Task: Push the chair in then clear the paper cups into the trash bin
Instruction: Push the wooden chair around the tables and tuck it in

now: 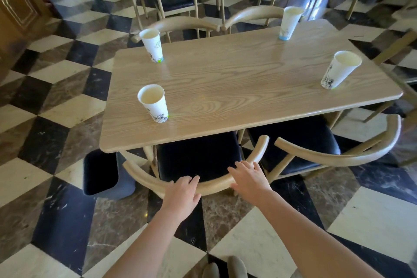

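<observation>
A wooden chair (144,176) with a black seat stands at the near left side of the light wood table (237,88), its seat partly under the tabletop. My left hand (184,192) and my right hand (249,177) both rest on its curved back rail, fingers wrapped over the top. Several white printed paper cups stand upright on the table: one near left (154,104), one far left (152,45), one far right (290,22), one near right (340,69). A dark trash bin (100,171) sits on the floor under the table's near left corner, beside the chair.
A second matching chair (338,153) stands to the right, angled out from the table. Two more chairs (187,22) are tucked in on the far side. More tables and chairs fill the back. The floor is checkered tile; a wooden door (15,7) is at the left.
</observation>
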A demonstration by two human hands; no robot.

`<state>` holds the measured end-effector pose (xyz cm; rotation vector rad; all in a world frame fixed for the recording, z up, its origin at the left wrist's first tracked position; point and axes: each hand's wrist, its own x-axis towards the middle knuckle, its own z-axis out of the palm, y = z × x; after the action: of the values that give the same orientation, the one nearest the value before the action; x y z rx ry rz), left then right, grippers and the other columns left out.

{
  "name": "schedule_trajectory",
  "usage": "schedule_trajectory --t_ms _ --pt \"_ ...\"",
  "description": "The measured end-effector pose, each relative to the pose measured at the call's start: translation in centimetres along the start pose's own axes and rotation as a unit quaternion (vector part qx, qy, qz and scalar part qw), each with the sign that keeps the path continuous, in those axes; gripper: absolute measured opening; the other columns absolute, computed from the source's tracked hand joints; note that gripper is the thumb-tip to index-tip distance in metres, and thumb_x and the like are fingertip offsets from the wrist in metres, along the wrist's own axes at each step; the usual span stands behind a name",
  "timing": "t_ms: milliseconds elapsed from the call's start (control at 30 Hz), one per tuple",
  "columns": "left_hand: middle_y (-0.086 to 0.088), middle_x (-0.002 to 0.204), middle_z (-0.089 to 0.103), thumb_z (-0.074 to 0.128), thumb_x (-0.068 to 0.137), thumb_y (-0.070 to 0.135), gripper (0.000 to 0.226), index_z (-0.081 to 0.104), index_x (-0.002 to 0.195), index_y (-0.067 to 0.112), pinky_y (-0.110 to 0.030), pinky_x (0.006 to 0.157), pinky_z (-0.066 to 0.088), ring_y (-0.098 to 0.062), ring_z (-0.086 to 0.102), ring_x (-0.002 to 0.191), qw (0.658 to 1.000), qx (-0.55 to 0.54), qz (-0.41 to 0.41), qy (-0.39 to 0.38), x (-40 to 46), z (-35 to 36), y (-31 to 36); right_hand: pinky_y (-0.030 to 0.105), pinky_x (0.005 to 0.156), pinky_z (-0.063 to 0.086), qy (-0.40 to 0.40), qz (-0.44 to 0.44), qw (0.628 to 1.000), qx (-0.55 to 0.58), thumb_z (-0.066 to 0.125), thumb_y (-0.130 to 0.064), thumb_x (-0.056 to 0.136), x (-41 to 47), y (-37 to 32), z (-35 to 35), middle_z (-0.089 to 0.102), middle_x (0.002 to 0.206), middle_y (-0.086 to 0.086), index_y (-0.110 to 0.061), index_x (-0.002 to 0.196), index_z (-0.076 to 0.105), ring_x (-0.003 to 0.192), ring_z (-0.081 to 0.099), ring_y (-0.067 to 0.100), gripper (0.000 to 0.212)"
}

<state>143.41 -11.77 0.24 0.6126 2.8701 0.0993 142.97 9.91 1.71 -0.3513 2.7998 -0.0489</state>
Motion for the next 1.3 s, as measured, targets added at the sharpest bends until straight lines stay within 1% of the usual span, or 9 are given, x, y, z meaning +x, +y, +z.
schedule_trajectory --t_ms 67,167,367,633,733,833,933,1067,1300 --pt "0.0 0.118 0.056 0.044 0.094 0.038 0.043 0.042 0.132 0.019 -0.03 0.083 0.046 -0.016 0.055 0.103 1.0 -0.002 0.008 0.016 -0.3 -1.9 1.1 0.041 0.099 0.034 0.024 0.012 1.0 0.003 0.049 -0.032 0.093 -1.3 -0.2 -1.5 0.056 0.117 0.006 -0.017 0.121 0.051 0.114 0.048 0.026 0.032" --pt "0.001 0.102 0.057 0.045 0.093 0.036 0.029 0.053 0.115 0.018 -0.03 0.071 0.047 -0.017 0.058 0.088 0.999 -0.019 0.02 0.037 -0.9 -4.4 2.9 0.037 0.09 0.039 0.043 0.034 0.999 0.004 0.047 -0.032 0.093 -3.5 -0.3 -3.4 0.061 0.11 0.005 -0.017 0.114 0.057 0.103 0.054 0.024 0.027" --pt "-0.002 0.095 0.058 0.047 0.093 0.032 0.02 0.055 0.1 0.015 -0.033 0.067 0.044 -0.022 0.058 0.082 0.994 -0.016 0.086 0.067 -2.1 -7.5 6.9 0.034 0.078 0.04 0.083 0.098 0.991 0.023 0.046 -0.03 0.094 -9.0 0.0 -5.0 0.06 0.103 0.006 -0.016 0.112 0.058 0.097 0.054 0.024 0.026" --pt "0.0 0.096 0.06 0.048 0.091 0.037 0.026 0.058 0.104 0.016 -0.03 0.066 0.043 -0.018 0.059 0.083 0.984 -0.013 0.154 0.091 -3.7 -7.8 13.0 0.035 0.077 0.042 0.111 0.155 0.981 0.047 0.046 -0.033 0.094 -15.5 1.1 -4.3 0.058 0.096 0.004 -0.016 0.103 0.058 0.092 0.055 0.023 0.023" --pt "0.0 0.104 0.061 0.051 0.09 0.036 0.026 0.06 0.104 0.016 -0.031 0.068 0.045 -0.018 0.06 0.084 0.979 -0.02 0.175 0.105 -3.9 -8.0 15.5 0.036 0.078 0.041 0.125 0.178 0.975 0.052 0.045 -0.031 0.094 -17.9 2.4 -4.4 0.059 0.099 0.006 -0.016 0.105 0.058 0.094 0.055 0.024 0.023" --pt "-0.001 0.097 0.062 0.049 0.09 0.036 0.025 0.059 0.102 0.016 -0.028 0.067 0.042 -0.017 0.059 0.084 0.975 -0.016 0.196 0.107 -4.0 -8.2 18.9 0.036 0.081 0.041 0.135 0.196 0.97 0.056 0.046 -0.033 0.094 -20.6 4.6 -4.1 0.058 0.099 0.005 -0.017 0.109 0.057 0.094 0.054 0.024 0.026" --pt "-0.001 0.097 0.062 0.051 0.089 0.036 0.027 0.059 0.105 0.015 -0.034 0.073 0.049 -0.019 0.059 0.087 0.97 -0.031 0.215 0.109 -4.1 -7.9 23.5 0.037 0.085 0.041 0.146 0.208 0.965 0.059 0.046 -0.035 0.093 -24.1 7.6 -3.3 0.059 0.105 0.004 -0.017 0.111 0.057 0.102 0.054 0.025 0.027" --pt "-0.002 0.094 0.061 0.053 0.089 0.034 0.023 0.059 0.101 0.016 -0.036 0.071 0.05 -0.022 0.061 0.088 0.966 -0.053 0.229 0.105 -5.4 -6.2 31.6 0.039 0.093 0.039 0.141 0.23 0.962 0.052 0.048 -0.037 0.093 -29.9 12.0 -1.7 0.059 0.118 0.005 -0.02 0.119 0.054 0.114 0.051 0.025 0.031" --pt "-0.004 0.101 0.063 0.054 0.089 0.032 0.028 0.061 0.11 0.015 -0.035 0.075 0.047 -0.022 0.06 0.092 0.96 -0.094 0.235 0.119 -6.4 -3.6 43.5 0.039 0.09 0.042 0.131 0.272 0.952 0.045 0.048 -0.037 0.093 -39.2 20.2 0.7 0.06 0.113 0.006 -0.019 0.116 0.055 0.107 0.054 0.024 0.03"
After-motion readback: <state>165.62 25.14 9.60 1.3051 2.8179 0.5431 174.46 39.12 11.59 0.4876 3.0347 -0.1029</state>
